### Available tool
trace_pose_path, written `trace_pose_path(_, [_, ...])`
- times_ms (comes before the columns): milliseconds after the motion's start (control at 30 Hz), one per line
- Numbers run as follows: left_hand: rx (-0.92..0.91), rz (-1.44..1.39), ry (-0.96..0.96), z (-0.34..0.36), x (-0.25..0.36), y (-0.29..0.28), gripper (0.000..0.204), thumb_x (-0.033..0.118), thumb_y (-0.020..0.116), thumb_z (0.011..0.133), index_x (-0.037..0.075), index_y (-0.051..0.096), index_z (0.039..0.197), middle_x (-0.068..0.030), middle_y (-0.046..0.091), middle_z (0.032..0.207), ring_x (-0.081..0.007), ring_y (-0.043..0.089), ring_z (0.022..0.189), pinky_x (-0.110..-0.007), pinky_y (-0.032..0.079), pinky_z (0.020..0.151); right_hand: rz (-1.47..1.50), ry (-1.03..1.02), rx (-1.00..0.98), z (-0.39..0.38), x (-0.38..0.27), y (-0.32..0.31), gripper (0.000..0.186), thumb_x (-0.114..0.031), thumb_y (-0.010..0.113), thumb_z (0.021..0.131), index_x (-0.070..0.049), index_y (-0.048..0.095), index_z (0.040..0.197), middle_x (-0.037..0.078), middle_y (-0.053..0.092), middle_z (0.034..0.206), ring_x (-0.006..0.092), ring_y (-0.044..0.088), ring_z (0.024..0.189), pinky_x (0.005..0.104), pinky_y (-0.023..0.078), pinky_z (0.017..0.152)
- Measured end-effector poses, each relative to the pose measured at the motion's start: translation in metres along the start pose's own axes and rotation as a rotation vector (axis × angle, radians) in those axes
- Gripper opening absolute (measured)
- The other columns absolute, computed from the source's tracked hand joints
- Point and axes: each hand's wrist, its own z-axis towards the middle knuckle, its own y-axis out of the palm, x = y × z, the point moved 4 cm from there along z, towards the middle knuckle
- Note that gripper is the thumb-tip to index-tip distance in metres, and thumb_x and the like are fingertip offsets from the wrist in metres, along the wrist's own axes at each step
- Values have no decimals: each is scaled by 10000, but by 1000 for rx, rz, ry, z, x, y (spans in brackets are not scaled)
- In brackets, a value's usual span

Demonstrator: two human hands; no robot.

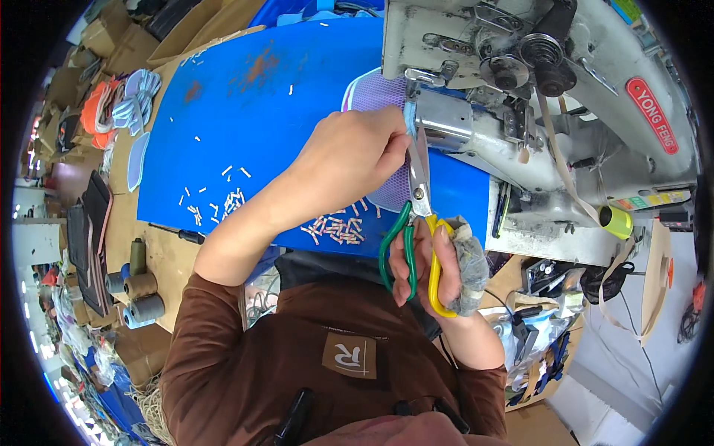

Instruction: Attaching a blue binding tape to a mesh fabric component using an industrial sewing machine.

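My left hand [349, 160] pinches a lilac mesh shoe piece [375, 97] and its light blue edge tape [410, 119] right at the sewing machine's needle post. My right hand [431, 260] grips scissors [418, 223] with one green and one yellow handle loop; a grey rag is wrapped around the yellow loop. The blades point up toward the tape beside my left fingertips. Part of the mesh piece is hidden under my left hand.
A grey-white industrial sewing machine [520, 82] fills the upper right. The blue work surface [245, 126] is strewn with several small white tape offcuts [335, 229]. Thread spools [137, 286] and stacked shoe pieces [126, 104] lie at the left, on the cardboard-covered bench.
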Motion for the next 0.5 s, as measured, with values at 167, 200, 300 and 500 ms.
trace_pose_path(167, [-78,-190,-41,1,-13,0,97,76,626,930,-4,579,902,-61,498,609,-98,431,541,-288,377,500,186,30,-15,-2,1,3,673,-705,359,982,-49,507,1007,25,487,667,102,442,432,249,409,353])
trace_pose_path(200, [-97,-211,-27,2,-14,0,100,73,624,932,-4,571,896,-41,485,611,-85,421,551,-281,365,499,209,48,-1,-5,-2,5,673,-705,360,982,-48,505,985,21,483,661,100,438,427,243,400,347])
trace_pose_path(300, [-130,-286,-21,2,-24,1,104,67,619,937,-4,561,886,0,465,619,-61,400,566,-267,339,496,285,49,-18,-7,-4,-3,671,-691,381,986,-34,518,971,16,470,654,93,426,417,229,374,321])
trace_pose_path(500, [-150,-417,-90,4,-26,2,104,56,632,931,5,573,863,40,484,656,-35,407,578,-246,331,491,152,-101,80,-21,-14,-30,711,-735,383,954,-42,460,1091,49,483,696,102,442,446,228,429,351])
